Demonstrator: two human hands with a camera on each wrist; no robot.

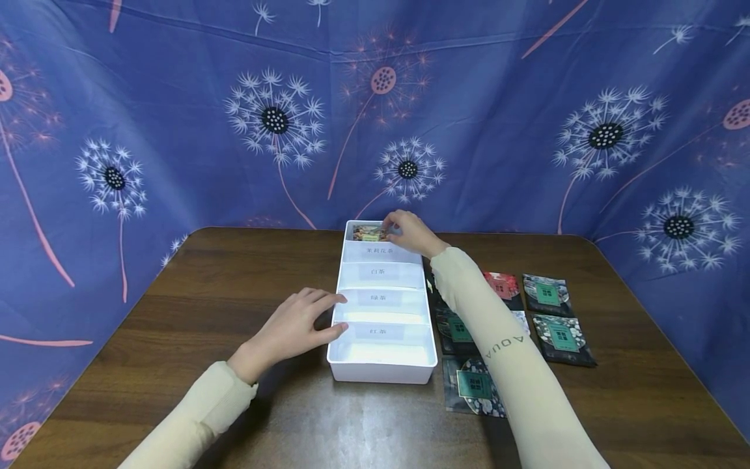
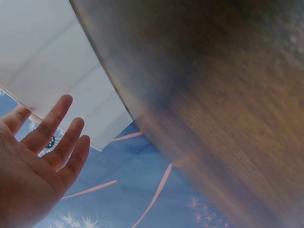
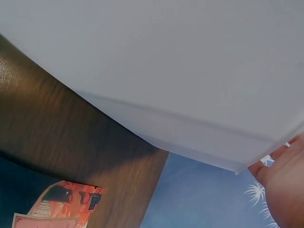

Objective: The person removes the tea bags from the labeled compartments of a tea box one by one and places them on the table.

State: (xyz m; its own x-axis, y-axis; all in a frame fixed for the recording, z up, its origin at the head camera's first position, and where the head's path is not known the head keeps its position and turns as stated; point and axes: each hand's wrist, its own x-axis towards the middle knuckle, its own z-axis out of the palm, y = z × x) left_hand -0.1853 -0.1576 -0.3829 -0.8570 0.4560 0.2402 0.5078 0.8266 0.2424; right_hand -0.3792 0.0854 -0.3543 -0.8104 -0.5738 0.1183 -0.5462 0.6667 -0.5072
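A long white box [image 1: 381,374] with labelled compartments stands lengthwise on the table. My right hand [image 1: 415,232] reaches over its far end, thumb and fingers bent, pinching the right end of a colourful tea packet [image 1: 368,233] in the farthest compartment. In the right wrist view that hand [image 3: 287,178] shows partly beyond the box wall [image 3: 190,71], and its fingertips are hidden. My left hand [image 1: 300,324] rests at the box's left rim, thumb and fingers spread and extended. The left wrist view shows the same hand [image 2: 45,161] beside the box's side wall [image 2: 52,61].
Right of the box lie several dark tea packets with green labels [image 1: 547,294], one with a red label [image 1: 502,285]. My right sleeve [image 1: 510,345] covers part of them. A blue dandelion-print cloth [image 1: 469,117] hangs behind the brown wooden table [image 1: 263,260].
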